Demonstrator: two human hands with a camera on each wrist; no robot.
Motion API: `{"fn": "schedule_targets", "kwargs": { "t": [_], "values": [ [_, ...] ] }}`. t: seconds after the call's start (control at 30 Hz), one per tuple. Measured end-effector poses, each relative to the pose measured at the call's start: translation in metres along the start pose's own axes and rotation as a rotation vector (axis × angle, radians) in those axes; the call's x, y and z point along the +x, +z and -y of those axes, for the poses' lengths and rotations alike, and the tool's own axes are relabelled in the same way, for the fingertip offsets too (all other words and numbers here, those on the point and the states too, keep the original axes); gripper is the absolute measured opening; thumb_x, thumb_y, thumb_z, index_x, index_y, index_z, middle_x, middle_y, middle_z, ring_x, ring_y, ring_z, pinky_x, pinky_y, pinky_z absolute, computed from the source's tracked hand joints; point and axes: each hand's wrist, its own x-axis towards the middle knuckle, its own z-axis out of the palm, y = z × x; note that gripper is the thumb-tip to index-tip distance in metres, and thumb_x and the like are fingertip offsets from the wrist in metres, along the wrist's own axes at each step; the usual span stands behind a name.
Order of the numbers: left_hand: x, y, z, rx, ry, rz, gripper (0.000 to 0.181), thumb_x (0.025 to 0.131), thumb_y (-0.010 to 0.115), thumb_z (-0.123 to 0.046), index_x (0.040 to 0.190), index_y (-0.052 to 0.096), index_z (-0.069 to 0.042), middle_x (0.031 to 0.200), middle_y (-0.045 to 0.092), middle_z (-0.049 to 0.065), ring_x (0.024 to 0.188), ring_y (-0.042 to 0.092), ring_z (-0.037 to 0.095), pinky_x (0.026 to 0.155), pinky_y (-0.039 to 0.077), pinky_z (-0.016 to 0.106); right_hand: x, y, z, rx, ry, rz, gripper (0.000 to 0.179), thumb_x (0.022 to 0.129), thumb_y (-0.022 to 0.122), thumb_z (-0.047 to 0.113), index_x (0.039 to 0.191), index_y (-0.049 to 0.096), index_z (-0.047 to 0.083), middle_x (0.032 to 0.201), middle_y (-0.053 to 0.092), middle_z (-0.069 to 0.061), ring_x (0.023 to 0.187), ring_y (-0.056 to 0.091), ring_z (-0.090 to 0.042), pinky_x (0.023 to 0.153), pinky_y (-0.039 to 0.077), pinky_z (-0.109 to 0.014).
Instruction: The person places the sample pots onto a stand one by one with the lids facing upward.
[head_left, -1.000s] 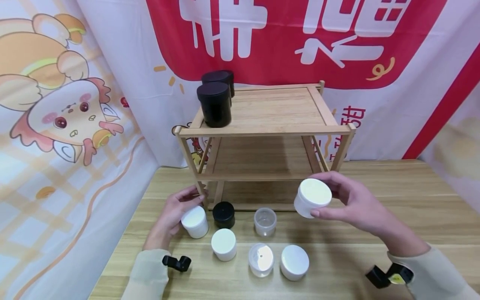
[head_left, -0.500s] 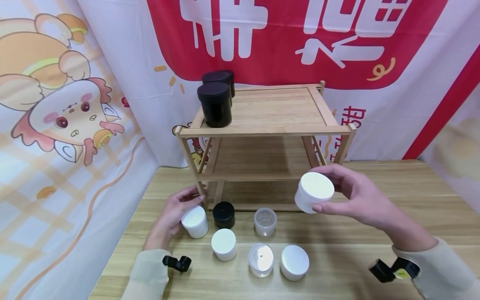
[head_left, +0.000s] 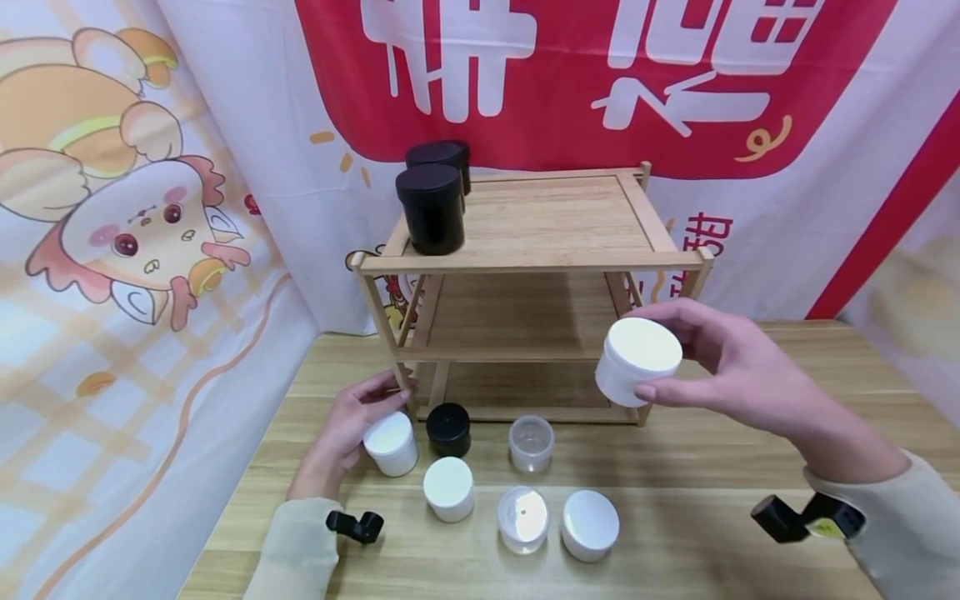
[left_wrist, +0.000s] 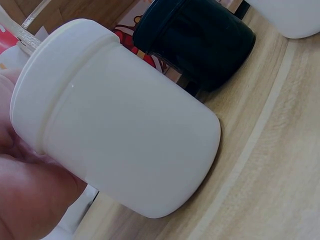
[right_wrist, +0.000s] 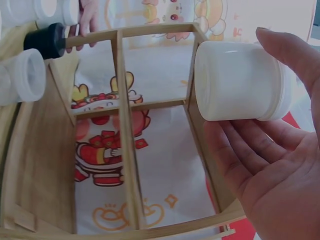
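Jar (head_left: 637,362), white and seemingly lidded, hangs in the head view before the right front leg of the rack (head_left: 555,217), above the desk (head_left: 765,450). Our right hand (head_left: 738,375) grips it between thumb and fingers. Our left hand (head_left: 356,423) seems to pinch the left front leg of the rack, and two black jars (head_left: 433,212) stand on the left of its top shelf.

From the left wrist, a second white jar (left_wrist: 130,120) stands on the desk near that left leg of the rack; it hides our fingertips, so we cannot confirm the pinch there.

From the right wrist, our thumb and fingers take opposite sides of the held jar, in front of the rack. We judge it light, stiff and slightly slippery; we would hold its body below the lid.
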Motion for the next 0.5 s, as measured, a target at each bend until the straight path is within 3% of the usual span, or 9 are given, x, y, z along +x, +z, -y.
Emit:
{"fn": "schedule_targets", "kwargs": {
  "t": [0.27, 0.5],
  "values": [
    [0.001, -0.001, 0.002, 0.005, -0.006, 0.002, 0.059, 0.100, 0.076, -0.016, 0.155, 0.056, -0.008, 0.145, 0.070, 0.016, 0.119, 0.071, 0.019, 0.095, 0.060, 0.028, 0.006, -0.012, 0.015, -0.032, -0.004, -0.013, 0.069, 0.083, 0.091, 0.002, 0.143, 0.063, 0.022, 0.125, 0.070, -0.002, 0.104, 0.070, -0.020, 0.091, 0.059, -0.019],
    [0.001, -0.001, 0.002, 0.000, -0.003, 0.005, 0.058, 0.100, 0.076, -0.015, 0.154, 0.057, -0.008, 0.143, 0.071, 0.016, 0.116, 0.072, 0.018, 0.095, 0.061, 0.028, 0.013, -0.017, 0.025, -0.051, -0.040, -0.015, 0.070, 0.082, 0.091, -0.001, 0.143, 0.063, 0.020, 0.125, 0.070, -0.002, 0.102, 0.070, -0.020, 0.090, 0.060, -0.018]
  ]
}}
